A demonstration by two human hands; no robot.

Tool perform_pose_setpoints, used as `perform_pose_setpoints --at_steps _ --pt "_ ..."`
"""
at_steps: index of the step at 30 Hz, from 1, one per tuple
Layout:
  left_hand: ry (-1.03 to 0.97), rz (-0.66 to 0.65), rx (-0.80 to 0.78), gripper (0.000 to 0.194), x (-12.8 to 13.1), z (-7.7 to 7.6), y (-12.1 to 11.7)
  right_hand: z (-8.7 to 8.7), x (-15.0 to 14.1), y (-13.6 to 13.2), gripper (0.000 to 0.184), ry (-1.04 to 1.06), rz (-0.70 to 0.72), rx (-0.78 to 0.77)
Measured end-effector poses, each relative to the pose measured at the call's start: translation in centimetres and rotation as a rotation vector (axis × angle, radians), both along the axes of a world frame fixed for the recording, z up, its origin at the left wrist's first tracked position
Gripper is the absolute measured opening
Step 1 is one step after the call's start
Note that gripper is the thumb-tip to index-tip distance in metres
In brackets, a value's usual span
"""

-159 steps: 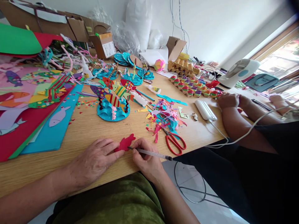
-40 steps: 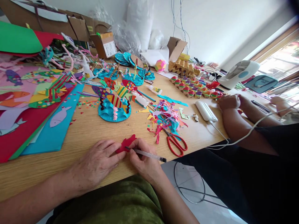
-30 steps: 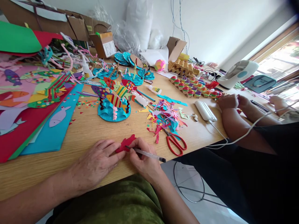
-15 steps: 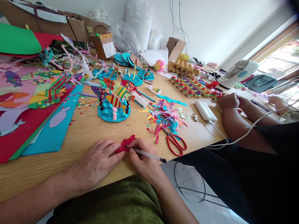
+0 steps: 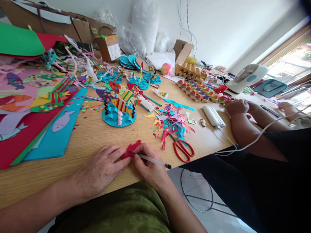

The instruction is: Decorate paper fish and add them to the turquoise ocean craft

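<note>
A small red fish-shaped paper cutout (image 5: pixel 129 149) lies at the table's front edge between my hands. My left hand (image 5: pixel 103 166) pinches its left end between thumb and fingers. In my right hand (image 5: pixel 151 165) is a clear pen (image 5: pixel 154 160) with a black end cap, gripped near its tip. That tip touches the red paper, and the pen slants down toward the right. Part of the cutout is hidden under my fingers. Red-handled scissors (image 5: pixel 181 149) lie to the right, beside a heap of coloured paper scraps (image 5: pixel 171 119).
Patterned paper fish stand on a blue scalloped base (image 5: pixel 119 121) ahead. Coloured sheets (image 5: pixel 52 142) pile up at left. A glue bottle (image 5: pixel 161 94), a white power bank (image 5: pixel 213 116) with a cable, and painted egg trays (image 5: pixel 201 92) lie farther right. Another person's hands (image 5: pixel 239 106) rest at right.
The pen's rear end has shifted slightly left and down while its tip stays on the red paper. My left hand keeps its place. The view has moved very slightly.
</note>
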State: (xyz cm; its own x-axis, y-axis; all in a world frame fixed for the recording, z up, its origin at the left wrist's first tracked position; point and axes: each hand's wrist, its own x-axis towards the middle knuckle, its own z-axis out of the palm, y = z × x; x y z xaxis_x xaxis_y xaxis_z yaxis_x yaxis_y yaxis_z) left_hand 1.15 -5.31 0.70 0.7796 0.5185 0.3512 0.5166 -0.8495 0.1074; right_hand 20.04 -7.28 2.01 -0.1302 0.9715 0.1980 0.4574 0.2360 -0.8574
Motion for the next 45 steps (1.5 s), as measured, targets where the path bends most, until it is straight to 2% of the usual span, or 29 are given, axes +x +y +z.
perform_pose_setpoints --at_steps 6,34,45 --pt "-0.001 0.013 0.023 0.029 -0.03 -0.06 -0.06 0.02 -0.06 0.0 0.009 -0.029 -0.038 0.011" --pt "0.02 0.009 -0.032 0.03 -0.16 -0.25 -0.11 -0.15 -0.15 -0.01 0.008 -0.044 -0.022 0.025" --pt "-0.006 0.012 0.019 0.028 0.02 -0.18 -0.05 0.16 -0.02 -0.08 0.01 -0.062 -0.022 0.046"
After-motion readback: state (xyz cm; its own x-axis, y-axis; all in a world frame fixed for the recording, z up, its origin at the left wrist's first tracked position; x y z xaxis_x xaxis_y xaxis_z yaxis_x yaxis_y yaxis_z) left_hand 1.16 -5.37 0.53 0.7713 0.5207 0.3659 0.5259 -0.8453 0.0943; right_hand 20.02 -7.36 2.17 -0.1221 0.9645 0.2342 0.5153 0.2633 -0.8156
